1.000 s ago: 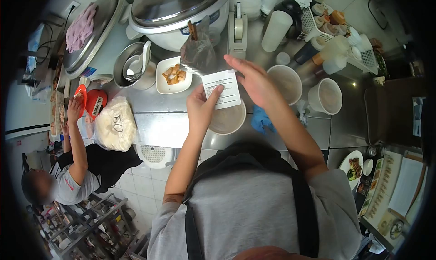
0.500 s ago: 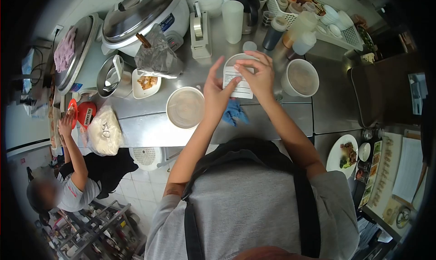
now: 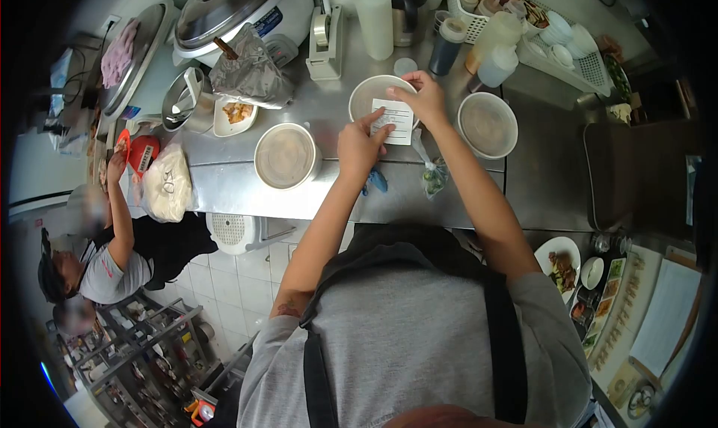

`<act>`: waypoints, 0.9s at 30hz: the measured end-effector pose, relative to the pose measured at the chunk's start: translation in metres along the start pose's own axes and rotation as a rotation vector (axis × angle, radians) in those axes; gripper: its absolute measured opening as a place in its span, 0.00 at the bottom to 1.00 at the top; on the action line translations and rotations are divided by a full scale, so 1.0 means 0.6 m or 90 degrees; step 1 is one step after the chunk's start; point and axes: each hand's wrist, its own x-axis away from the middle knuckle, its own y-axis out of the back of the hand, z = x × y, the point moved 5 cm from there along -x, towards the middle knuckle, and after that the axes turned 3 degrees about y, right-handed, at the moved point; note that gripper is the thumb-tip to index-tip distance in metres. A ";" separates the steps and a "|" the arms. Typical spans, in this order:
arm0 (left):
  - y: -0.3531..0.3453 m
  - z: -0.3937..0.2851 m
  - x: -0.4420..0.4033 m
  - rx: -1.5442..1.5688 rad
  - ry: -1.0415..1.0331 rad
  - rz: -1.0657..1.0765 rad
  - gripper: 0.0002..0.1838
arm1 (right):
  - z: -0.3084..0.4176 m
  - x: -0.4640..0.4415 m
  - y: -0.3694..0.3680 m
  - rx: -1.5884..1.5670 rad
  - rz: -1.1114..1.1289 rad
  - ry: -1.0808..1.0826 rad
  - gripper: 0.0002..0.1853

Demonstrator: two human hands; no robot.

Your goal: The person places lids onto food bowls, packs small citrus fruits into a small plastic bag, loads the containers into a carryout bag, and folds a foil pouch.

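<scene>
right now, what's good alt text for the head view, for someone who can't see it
A person's left hand touches a printed white label at the near side of a round tub, with the right hand at its rim. Similar tubs stand to either side on a metal counter, and another person is at far left.

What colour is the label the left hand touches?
White label with dark print; shows best in the head view.
</scene>
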 end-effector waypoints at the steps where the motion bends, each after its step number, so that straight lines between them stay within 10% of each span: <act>1: 0.003 -0.005 0.004 -0.035 -0.001 0.002 0.25 | -0.015 -0.006 -0.002 -0.002 -0.020 0.039 0.18; 5: 0.033 -0.012 0.055 -0.151 -0.143 -0.133 0.25 | 0.062 0.014 0.017 0.112 -0.098 0.208 0.16; 7: 0.054 0.039 0.098 -0.167 -0.047 -0.203 0.19 | 0.133 0.086 0.008 0.005 -0.019 0.265 0.10; 9: 0.047 0.099 0.127 -0.460 -0.231 -0.280 0.18 | 0.153 0.172 -0.024 0.038 0.195 0.204 0.08; 13: 0.057 0.158 0.096 -0.437 -0.316 -0.177 0.11 | 0.097 0.265 -0.096 0.318 0.388 0.316 0.19; 15: 0.069 0.128 0.084 -0.552 -0.139 0.025 0.13 | 0.055 0.267 -0.119 0.272 0.445 0.311 0.22; 20: 0.236 -0.182 0.100 -0.418 -0.489 0.244 0.15 | -0.029 0.249 -0.149 0.220 0.363 0.353 0.07; 27: 0.690 -0.754 0.053 -0.430 -0.965 -0.865 0.09 | -0.057 0.242 -0.153 0.197 0.279 0.262 0.08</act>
